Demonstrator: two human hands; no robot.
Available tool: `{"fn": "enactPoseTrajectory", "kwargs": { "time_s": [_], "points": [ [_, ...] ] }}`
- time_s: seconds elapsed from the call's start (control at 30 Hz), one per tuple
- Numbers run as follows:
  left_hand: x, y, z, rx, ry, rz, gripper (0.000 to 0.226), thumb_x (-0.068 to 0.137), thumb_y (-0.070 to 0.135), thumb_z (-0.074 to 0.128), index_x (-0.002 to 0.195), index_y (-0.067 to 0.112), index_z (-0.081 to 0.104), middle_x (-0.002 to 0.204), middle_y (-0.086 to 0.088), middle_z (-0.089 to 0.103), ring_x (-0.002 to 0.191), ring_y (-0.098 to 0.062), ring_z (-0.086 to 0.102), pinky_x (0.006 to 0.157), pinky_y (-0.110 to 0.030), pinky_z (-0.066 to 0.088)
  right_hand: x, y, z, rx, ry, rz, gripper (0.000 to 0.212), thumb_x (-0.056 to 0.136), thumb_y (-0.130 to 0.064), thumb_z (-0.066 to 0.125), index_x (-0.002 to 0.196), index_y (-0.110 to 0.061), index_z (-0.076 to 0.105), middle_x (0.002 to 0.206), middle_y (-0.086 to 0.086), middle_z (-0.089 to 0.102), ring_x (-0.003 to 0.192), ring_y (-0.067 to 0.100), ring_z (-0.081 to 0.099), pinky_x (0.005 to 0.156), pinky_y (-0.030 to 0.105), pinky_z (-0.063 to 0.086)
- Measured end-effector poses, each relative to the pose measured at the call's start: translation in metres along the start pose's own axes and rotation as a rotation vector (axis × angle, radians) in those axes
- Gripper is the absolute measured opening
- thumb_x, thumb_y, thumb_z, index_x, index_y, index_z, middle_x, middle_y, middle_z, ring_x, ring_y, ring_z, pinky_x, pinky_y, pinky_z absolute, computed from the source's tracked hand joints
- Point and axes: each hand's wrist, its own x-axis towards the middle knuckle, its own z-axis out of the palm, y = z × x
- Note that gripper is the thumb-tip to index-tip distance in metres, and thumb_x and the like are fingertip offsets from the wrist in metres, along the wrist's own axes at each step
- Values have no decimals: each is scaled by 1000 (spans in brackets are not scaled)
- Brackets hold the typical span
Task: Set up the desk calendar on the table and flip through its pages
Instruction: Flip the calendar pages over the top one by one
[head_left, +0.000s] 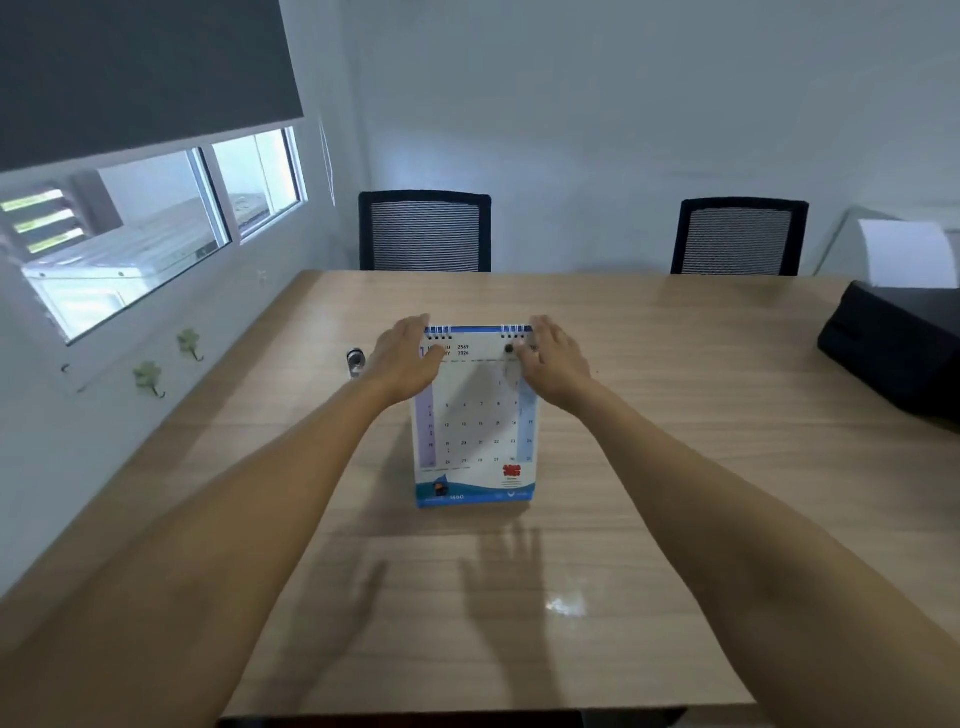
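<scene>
The calendar (475, 415) stood on the table (649, 467) directly ahead of both hands, its face toward the person and leaning away, its long axis running from the base edge nearest the person up to the spiral binding at the far top. The left hand (408, 361) lay at the top left corner and the right hand (553, 361) at the top right corner, one on each side of the binding, so neither was clearly nearer; both reached about equally far. Fingers were extended and spread flat, not curled round anything, and the two hands were apart with the page's top strip between them. Whether the palms actually touched the page or hovered just over it could not be judged from this view. Judgement: the next flip would turn on the binding lying just beyond the fingertips, pages pivoting over that far edge. Hidden or unclear: the rear support of the calendar was wholly out of sight behind the page; the month heading was partly covered by both hands; print was blurred. A small dark object (356, 359) just left of the left hand was too small to identify.
</scene>
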Motion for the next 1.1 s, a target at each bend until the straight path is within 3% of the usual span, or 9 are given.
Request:
{"fn": "enactPoseTrajectory", "kwargs": {
  "time_s": [0.07, 0.17, 0.23, 0.3, 0.67, 0.73, 0.83, 0.97, 1.1],
  "points": [
    [-9, -7, 9, -149, 86, -94, 65, 99, 40, 37, 152, 14, 12, 161, -5, 13, 147, -25, 16, 119, -43, 18, -8, 4, 9, 321, 52, 52, 55, 101, -34, 28, 149, -8, 21, 158, 7, 18, 147, 27, 15, 120, 43, 17],
    [-24, -19, 31, -403, 85, -302, 73, 95, 58, 28, 153, 17, 8, 161, -4, 9, 147, -26, 17, 116, -48, 21, -19, 11, 21, 756, -48, 344, 67, 97, -53, 17, 154, -18, 9, 162, -2, 5, 150, 22, 5, 122, 45, 8],
    [-29, -23, 42, -556, 26, -323, 76, 89, 68, 17, 149, 23, 25, 157, -1, 26, 142, -23, 27, 114, -48, 25, -27, 16, 26, 954, -108, 435, 64, 100, -50, 10, 153, -14, 16, 159, -1, 17, 149, 20, 12, 121, 39, 9],
    [-34, -22, 50, -665, -19, -278, 65, 95, 61, 11, 142, 28, 41, 142, 6, 45, 131, -16, 38, 105, -35, 29, -36, 17, 25, 1065, -163, 432, 61, 102, -46, 4, 153, -15, 15, 160, -3, 17, 149, 15, 12, 121, 36, 7],
    [-50, 1, 48, -827, -67, -307, 57, 102, 44, 8, 141, 21, 42, 130, 3, 52, 125, -13, 44, 91, -28, 30, -56, 22, 22, 1003, -249, 323, 59, 100, -50, 5, 153, -26, 14, 160, -6, 18, 149, 15, 10, 121, 40, 7],
    [-53, 1, 43, -733, -25, -339, 50, 103, 41, 18, 128, 18, 54, 111, 6, 53, 106, -13, 46, 89, -32, 33, -61, 19, 14, 925, -270, 302, 61, 99, -52, 5, 153, -23, 15, 161, -5, 15, 149, 16, 9, 123, 42, 5],
    [-50, -13, 31, -648, 83, -440, 36, 95, 39, 35, 86, 15, 61, 90, -1, 62, 90, -21, 57, 82, -36, 45, -66, 19, 0, 744, -320, 262, 64, 100, -50, 6, 148, -17, 31, 156, 2, 30, 146, 23, 23, 122, 45, 10],
    [-52, -23, 10, -782, 110, -484, 46, 97, 37, 36, 94, 2, 66, 82, -12, 69, 74, -23, 68, 66, -29, 56, -65, 23, -28, 668, -302, 305, 65, 101, -45, 15, 131, -1, 54, 121, 9, 66, 112, 25, 60, 109, 43, 37],
    [-52, -18, -14, -839, 106, -435, 63, 98, 51, 28, 87, 2, 66, 80, -9, 69, 70, -18, 66, 59, -26, 52, -57, 27, -54, 921, -288, 354, 71, 100, -49, 16, 115, 2, 62, 83, 8, 74, 74, 20, 70, 74, 32, 52]
  ]
}}
